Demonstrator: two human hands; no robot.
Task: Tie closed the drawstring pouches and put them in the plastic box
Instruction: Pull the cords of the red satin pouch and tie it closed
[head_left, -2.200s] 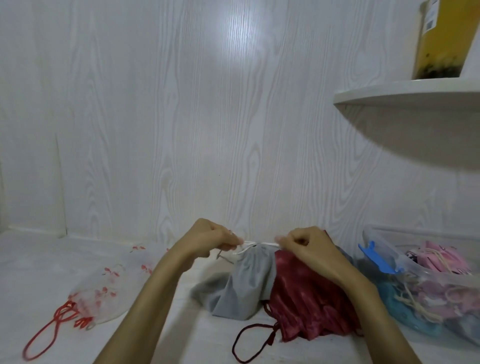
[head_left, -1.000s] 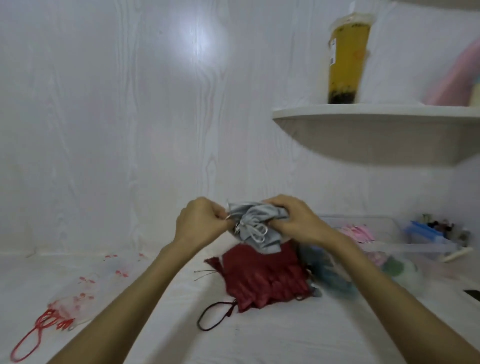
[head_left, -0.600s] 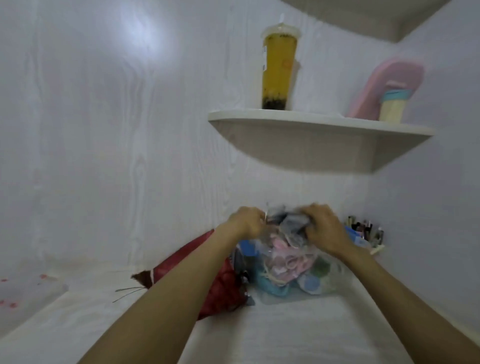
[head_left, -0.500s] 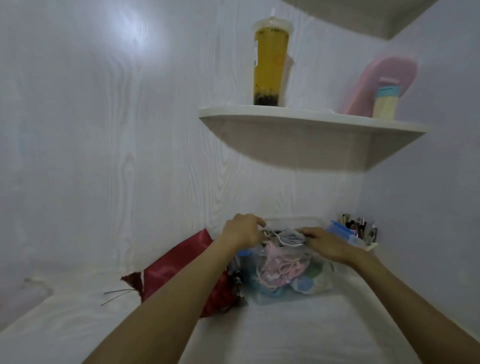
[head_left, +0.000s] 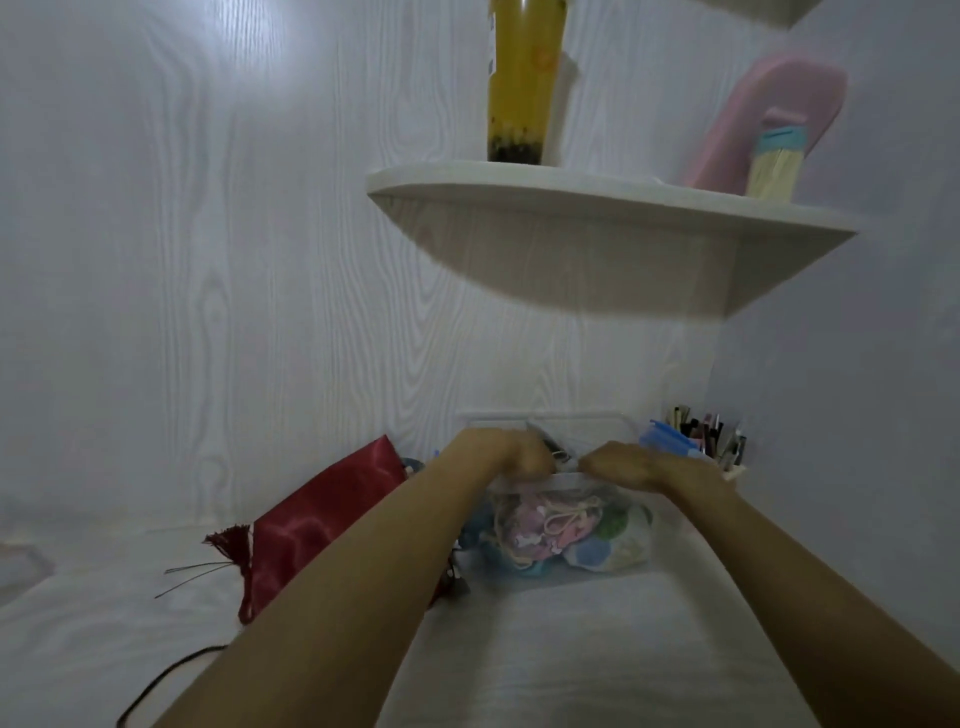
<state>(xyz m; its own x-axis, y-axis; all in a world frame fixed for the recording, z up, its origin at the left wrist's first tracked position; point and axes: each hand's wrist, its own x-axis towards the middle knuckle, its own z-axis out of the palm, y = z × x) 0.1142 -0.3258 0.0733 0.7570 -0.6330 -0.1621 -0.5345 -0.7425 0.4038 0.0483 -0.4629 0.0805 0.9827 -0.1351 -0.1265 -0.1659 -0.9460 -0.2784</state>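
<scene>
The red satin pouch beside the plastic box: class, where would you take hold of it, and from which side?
Grip the red pouch at its near, tasselled mouth end, probably coming from the left front. It lies flat, slanting away towards the plastic box, so its cord and opening face you, while the left forearm crosses its right edge.

Fingers (head_left: 540, 460) hidden inside box (head_left: 571, 577)

A white corner shelf (head_left: 597, 192) hangs on the wood-grain wall (head_left: 208, 260). On it stand a tall yellow drink cup (head_left: 522, 83) with dark pearls at its bottom, a pink object (head_left: 769, 119) and a cream brush (head_left: 774, 174). In the corner stands a holder of small pens (head_left: 706, 434).
</scene>
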